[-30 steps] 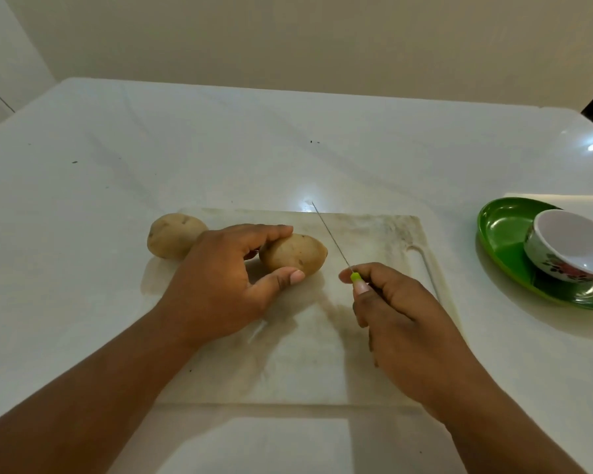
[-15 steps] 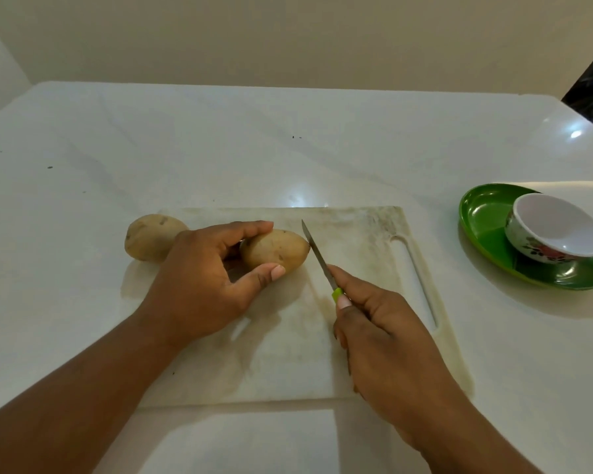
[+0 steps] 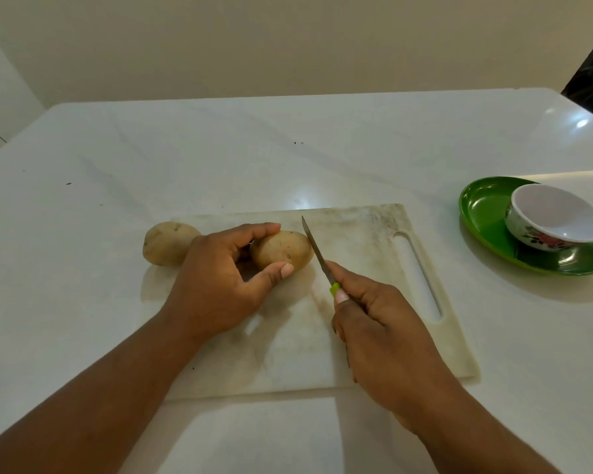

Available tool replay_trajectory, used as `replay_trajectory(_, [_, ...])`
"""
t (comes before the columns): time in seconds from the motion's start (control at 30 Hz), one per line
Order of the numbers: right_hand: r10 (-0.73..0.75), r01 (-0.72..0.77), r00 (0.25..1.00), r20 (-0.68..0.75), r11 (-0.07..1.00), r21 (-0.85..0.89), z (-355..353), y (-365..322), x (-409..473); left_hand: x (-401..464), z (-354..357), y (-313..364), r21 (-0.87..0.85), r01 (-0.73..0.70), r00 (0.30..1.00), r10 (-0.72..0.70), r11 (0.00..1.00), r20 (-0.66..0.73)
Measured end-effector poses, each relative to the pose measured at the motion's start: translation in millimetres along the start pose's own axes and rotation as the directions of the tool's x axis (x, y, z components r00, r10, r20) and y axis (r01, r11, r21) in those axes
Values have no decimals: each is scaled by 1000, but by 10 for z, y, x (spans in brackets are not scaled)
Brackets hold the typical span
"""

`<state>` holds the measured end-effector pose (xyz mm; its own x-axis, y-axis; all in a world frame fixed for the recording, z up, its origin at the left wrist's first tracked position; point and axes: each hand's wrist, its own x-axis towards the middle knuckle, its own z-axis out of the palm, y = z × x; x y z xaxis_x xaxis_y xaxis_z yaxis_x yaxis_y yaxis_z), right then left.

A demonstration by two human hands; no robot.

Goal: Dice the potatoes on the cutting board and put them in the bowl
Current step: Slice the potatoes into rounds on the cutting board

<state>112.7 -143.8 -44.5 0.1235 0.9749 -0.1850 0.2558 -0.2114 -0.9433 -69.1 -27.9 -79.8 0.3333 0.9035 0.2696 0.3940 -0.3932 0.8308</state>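
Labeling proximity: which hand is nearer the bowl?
Right. The right hand grips the knife mid-board; the left hand holds a potato farther left of the bowl.

Obscured items — knife grip and one potato end

The knife handle [image 3: 336,289] lies inside the right hand [image 3: 384,333], only a green tip showing; the left hand [image 3: 216,282] covers the held potato [image 3: 283,249] at its left end — both forearms leave frame.

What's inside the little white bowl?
The bowl looks empty: only its plain white inside shows. It sits on a green plate. The near rim hides a sliver of the inside wall.
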Motion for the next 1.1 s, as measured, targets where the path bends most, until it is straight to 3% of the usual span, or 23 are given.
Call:
replay_trajectory(0.8, [97, -93, 993, -59, 993, 73, 42, -142, 186, -16, -1, 30, 68, -37, 999, 38, 997, -18])
replay_trajectory(1.1, [9, -16, 994, -108, 997, -72, 43, -75, 3, -8, -4, 1, 71, -34, 999, 36, 997, -17])
